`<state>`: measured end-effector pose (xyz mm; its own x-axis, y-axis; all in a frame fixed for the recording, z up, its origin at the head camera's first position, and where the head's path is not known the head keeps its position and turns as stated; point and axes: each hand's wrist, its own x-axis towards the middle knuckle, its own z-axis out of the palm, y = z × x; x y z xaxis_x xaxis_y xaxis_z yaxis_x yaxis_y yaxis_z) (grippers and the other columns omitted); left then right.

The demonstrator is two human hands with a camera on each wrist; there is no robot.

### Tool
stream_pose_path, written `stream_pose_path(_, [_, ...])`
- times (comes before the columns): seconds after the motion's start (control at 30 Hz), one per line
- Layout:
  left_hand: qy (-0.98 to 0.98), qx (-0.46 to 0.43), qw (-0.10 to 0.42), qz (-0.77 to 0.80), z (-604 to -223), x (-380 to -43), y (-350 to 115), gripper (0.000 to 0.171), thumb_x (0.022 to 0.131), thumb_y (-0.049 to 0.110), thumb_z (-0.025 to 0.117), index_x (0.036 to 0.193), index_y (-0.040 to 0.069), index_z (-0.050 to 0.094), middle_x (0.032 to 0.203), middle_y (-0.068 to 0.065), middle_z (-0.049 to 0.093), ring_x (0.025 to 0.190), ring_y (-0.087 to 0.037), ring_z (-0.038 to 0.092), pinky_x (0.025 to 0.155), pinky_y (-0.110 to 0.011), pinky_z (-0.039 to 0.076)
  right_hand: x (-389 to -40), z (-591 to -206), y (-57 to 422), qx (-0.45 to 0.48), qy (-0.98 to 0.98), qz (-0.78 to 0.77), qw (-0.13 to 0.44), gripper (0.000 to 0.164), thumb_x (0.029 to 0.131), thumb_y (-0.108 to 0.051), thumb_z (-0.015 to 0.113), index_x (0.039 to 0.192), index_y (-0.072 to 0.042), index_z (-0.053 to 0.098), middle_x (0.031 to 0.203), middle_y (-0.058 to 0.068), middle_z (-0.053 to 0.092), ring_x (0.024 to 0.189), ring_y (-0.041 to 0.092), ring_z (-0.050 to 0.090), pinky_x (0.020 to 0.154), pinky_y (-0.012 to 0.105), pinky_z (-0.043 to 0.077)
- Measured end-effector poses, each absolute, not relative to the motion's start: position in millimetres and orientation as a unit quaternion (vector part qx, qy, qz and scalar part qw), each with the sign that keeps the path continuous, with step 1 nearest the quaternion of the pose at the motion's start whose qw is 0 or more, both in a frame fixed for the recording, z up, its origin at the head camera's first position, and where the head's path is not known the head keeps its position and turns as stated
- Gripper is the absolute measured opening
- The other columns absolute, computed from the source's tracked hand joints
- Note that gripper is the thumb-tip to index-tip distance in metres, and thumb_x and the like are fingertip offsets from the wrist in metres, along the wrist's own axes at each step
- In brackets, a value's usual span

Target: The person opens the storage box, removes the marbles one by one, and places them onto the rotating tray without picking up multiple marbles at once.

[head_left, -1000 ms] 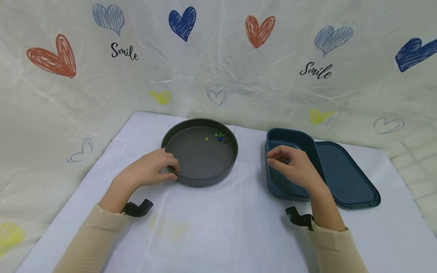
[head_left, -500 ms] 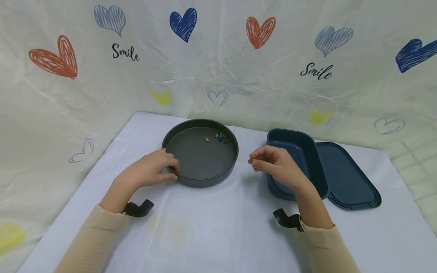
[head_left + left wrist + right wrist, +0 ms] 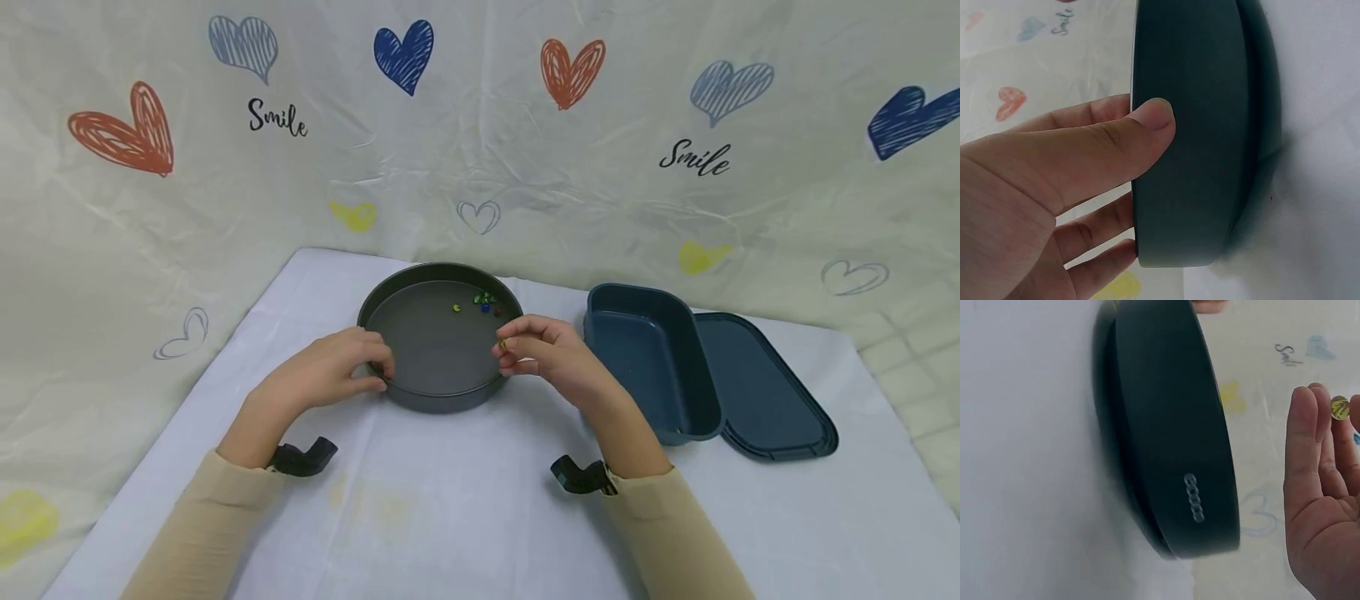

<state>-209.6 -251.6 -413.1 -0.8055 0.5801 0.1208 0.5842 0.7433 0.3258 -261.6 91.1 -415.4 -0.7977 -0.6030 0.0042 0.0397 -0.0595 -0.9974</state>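
A round dark grey pan (image 3: 427, 350) stands on the table. My left hand (image 3: 330, 367) holds its near left rim, thumb (image 3: 1154, 115) on the outer wall and fingers reaching over the edge. My right hand (image 3: 558, 358) is at the pan's right rim, pinching a clear yellow marble (image 3: 1340, 408) between thumb and fingertips. Inside the pan lie a yellow marble (image 3: 456, 308), a blue marble (image 3: 486, 308), a reddish-brown marble (image 3: 497, 312) and several green marbles (image 3: 484, 297), mostly grouped toward the far right.
A dark blue rectangular container (image 3: 637, 358) stands right of the pan, a tiny yellowish spot visible near its front corner. Its lid (image 3: 772, 392) lies beside it on the right. Behind the white-covered table (image 3: 450, 517) hangs a sheet (image 3: 480, 150) printed with hearts.
My right hand has moved left from above the blue container to the pan's right rim, carrying the yellow marble. The left hand stays on the pan.
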Motion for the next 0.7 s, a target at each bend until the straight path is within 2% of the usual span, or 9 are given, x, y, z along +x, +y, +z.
stream_pose_path(0.17, [-0.933,-0.313,0.015,-0.179,-412.9,-210.4,-252.0,0.021,0.081,0.015,0.083,0.086,0.027,0.067,0.090,0.016,0.059,0.091,-0.014,0.058,0.083,-0.032,0.049,-264.3,-420.1,74.9,-0.215,0.618,-0.706,0.272,0.015,0.098,-0.004,0.057,0.111,-0.004,0.064,0.100,0.011,0.071,0.083,0.018,0.069,0.083,0.035,0.059])
stream_pose_path(0.43, [-0.930,-0.317,0.014,-0.185,-414.0,-212.6,-253.0,0.020,0.082,0.015,0.082,0.086,0.027,0.067,0.089,0.017,0.058,0.090,-0.014,0.059,0.082,-0.032,0.049,-274.0,-421.8,49.9,-0.204,0.621,-0.687,0.319,0.018,0.098,-0.005,0.057,0.114,-0.002,0.063,0.101,0.011,0.071,0.085,0.018,0.070,0.085,0.036,0.059])
stream_pose_path(0.7, [-0.932,-0.311,0.010,-0.188,-414.1,-210.7,-254.1,0.020,0.082,0.015,0.082,0.087,0.028,0.068,0.089,0.018,0.058,0.088,-0.014,0.060,0.080,-0.032,0.050,-290.8,-420.0,23.1,-0.185,0.673,-0.620,0.359,0.033,0.099,-0.006,0.055,0.127,0.011,0.055,0.110,0.021,0.070,0.093,0.027,0.069,0.085,0.037,0.059])
